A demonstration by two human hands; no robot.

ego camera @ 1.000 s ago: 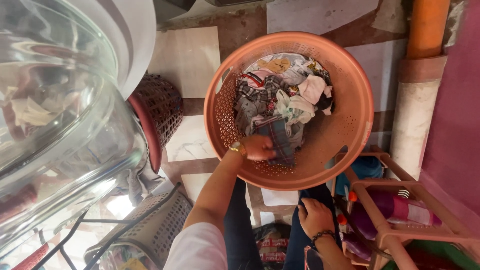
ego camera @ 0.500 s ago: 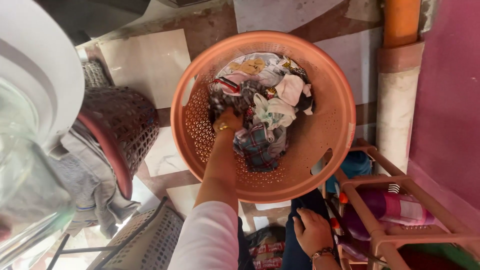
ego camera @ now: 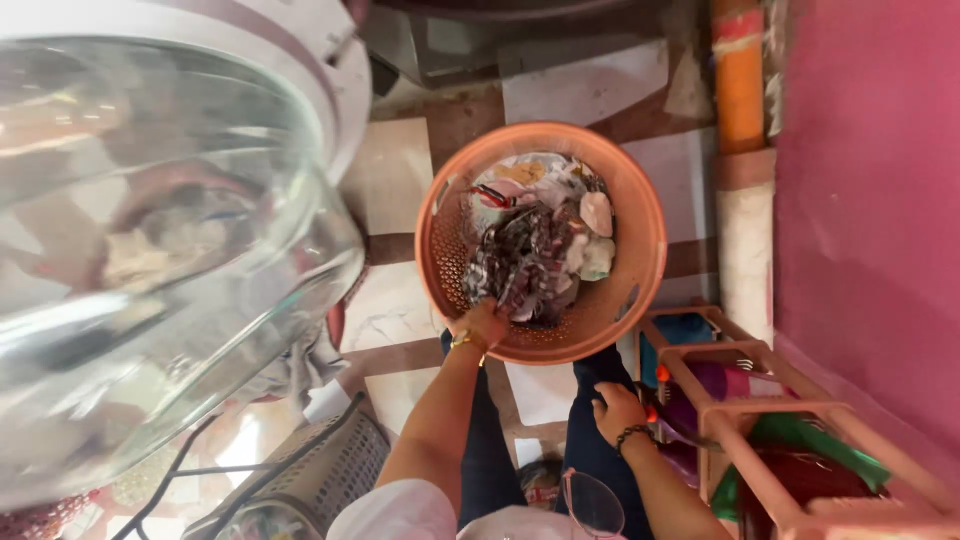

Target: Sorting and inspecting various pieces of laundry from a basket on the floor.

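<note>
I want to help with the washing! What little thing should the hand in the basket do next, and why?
Probably lift the bunch of clothes up and out. The left hand is at the near rim of the orange basket, its fingers closed on dark checked cloth, and the washer's glass door stands open right beside it. The right hand rests on the knee.

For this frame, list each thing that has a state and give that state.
Left hand: closed on the clothes, at the basket's near edge.
Right hand: resting on the thigh, holding nothing.
Orange basket: upright on the floor, partly filled.
Clothes: jumbled in a heap inside the basket.
Glass washer door: swung open.
</note>
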